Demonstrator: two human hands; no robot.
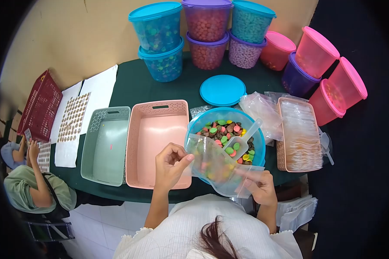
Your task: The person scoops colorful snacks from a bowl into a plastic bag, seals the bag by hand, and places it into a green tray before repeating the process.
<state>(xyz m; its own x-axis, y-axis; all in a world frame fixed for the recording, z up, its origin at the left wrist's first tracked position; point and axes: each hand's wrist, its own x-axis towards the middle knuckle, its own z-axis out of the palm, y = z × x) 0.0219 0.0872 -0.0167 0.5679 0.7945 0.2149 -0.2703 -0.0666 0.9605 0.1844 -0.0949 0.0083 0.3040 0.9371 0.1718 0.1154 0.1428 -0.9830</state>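
Between my hands is a clear plastic bag (209,157), stretched out in front of the blue tub. My left hand (173,166) is closed, its thumb and forefinger pinching the bag's left edge. On the other side my right hand (260,187) grips the bag's lower right part, its fingertips seen through the plastic. The blue tub (262,151) holds candy drops (229,128) in green, pink, yellow and brown. A clear scoop (246,135) lies in them, its handle leaning up to the right. The bag hides the tub's lower left.
Green (106,146) and pink (157,138) baskets stand left of the tub. Right of it are loose plastic bags (259,112) and a basket of stacked packets (300,134). A blue lid (222,90) and lidded tubs (207,26) sit behind. A person (34,185) works at far left.
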